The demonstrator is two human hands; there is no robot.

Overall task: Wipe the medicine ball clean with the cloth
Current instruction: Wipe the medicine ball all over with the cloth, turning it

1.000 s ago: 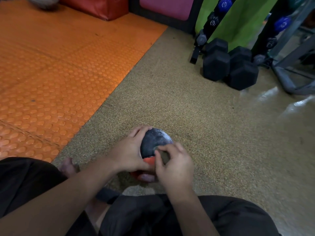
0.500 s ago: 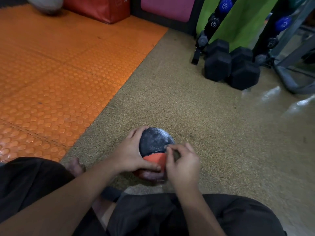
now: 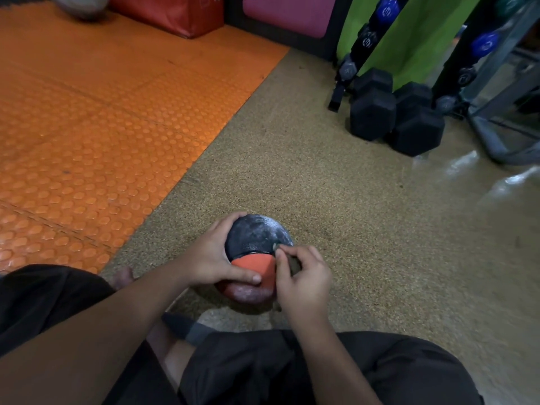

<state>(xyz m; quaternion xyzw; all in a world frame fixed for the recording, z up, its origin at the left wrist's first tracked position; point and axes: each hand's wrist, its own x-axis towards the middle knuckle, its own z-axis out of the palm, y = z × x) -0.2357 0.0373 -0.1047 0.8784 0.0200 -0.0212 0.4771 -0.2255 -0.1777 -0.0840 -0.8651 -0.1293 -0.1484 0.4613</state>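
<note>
Currently I see the medicine ball resting on the speckled tan floor, directly in front of the seated person's crossed legs in dark shorts. Its upper part is black with a pale, dusty film; its near part is orange-red, with a chalky patch low on the near side.

Left hand: it grips the left side of the ball. Its fingers curl over the top left edge and the thumb lies across the orange-red panel, so the fingers are closed around the ball.

Right hand: it sits at the right side of the ball. Its fingers are drawn narrow, thumb and forefinger pinched together on a small grey scrap, apparently the cloth, which touches the ball at the border between the black and orange-red areas. Most of that scrap is hidden by the hand, so I cannot tell its full shape.

Surroundings: an orange studded mat covers the floor to the left, its edge running diagonally away from the ball. Two black hex dumbbells lie well apart from the ball at the upper right, beside a rack holding smaller blue and black weights in front of a green panel. A red pad and a pink pad sit at the far edge
</note>
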